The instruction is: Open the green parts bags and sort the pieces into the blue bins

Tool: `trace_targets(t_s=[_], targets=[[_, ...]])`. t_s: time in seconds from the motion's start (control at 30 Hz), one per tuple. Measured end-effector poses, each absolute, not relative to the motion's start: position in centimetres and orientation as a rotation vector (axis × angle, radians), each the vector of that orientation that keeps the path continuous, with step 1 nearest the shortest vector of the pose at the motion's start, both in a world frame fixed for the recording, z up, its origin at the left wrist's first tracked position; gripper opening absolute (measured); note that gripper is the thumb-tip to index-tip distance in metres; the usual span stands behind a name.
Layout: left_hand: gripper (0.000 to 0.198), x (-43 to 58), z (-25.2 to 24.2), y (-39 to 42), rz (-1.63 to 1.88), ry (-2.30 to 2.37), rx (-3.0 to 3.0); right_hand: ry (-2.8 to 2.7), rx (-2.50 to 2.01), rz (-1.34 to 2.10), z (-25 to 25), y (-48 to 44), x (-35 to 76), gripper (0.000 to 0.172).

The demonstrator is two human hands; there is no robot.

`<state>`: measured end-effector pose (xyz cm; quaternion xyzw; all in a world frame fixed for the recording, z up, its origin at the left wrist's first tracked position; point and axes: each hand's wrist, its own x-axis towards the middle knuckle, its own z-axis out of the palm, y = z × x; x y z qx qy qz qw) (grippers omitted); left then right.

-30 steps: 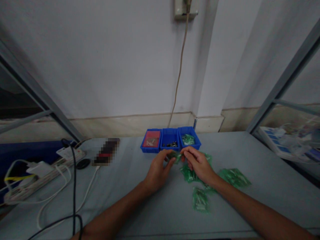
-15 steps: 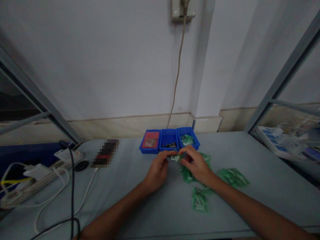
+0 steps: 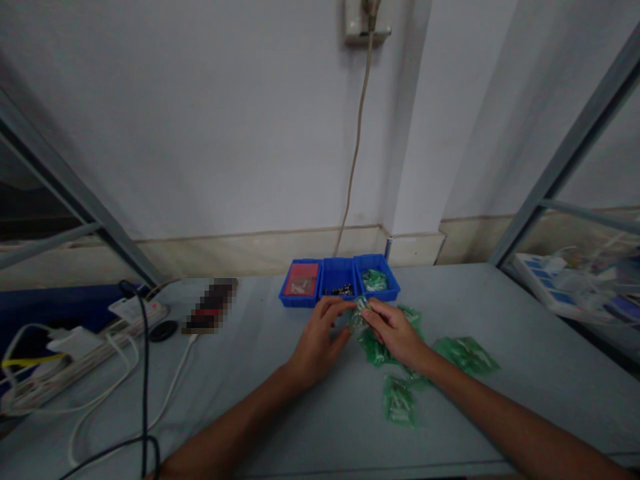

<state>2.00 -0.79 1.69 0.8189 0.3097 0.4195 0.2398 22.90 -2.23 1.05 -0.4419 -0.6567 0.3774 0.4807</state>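
My right hand [image 3: 395,332] pinches a small green plastic bag [image 3: 358,316] just in front of the blue bins. My left hand [image 3: 320,340] is beside it with fingers curled, its fingertips touching the same bag. Three blue bins stand in a row at the far table edge: the left bin [image 3: 300,283] has a red lining and small parts, the middle bin [image 3: 338,283] holds dark screws, the right bin [image 3: 377,279] holds green bags. More green bags lie under and right of my right hand [image 3: 465,353] and nearer me [image 3: 399,400].
A power strip [image 3: 135,310] with white and black cables [image 3: 145,373] lies on the left of the grey table [image 3: 525,320]. A blurred dark object [image 3: 210,307] sits left of the bins. A cord [image 3: 357,133] hangs down the wall. Metal frame posts stand at both sides.
The small bag between my hands has turned from flat to upright, and my fingers have shifted closer together around it. The camera barely moved.
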Motion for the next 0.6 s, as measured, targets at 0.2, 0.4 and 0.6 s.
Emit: trace_targets(t_s=[0.2, 0.4, 0.6], targets=[[0.021, 1.9, 2.1, -0.3, 1.155, 0.994, 2.191, -1.625, -0.984, 0.813, 2.1, -2.8, 22.9, 0.032], [0.037, 2.1, 1.8, 0.3, 1.078, 1.017, 1.86, -1.731, -1.027, 0.735, 1.8, -2.5, 23.1, 0.02], [0.043, 2.3, 1.9, 0.0, 0.984, 0.959, 1.752, -1.81, -0.987, 0.67, 1.6, -2.6, 23.1, 0.039]])
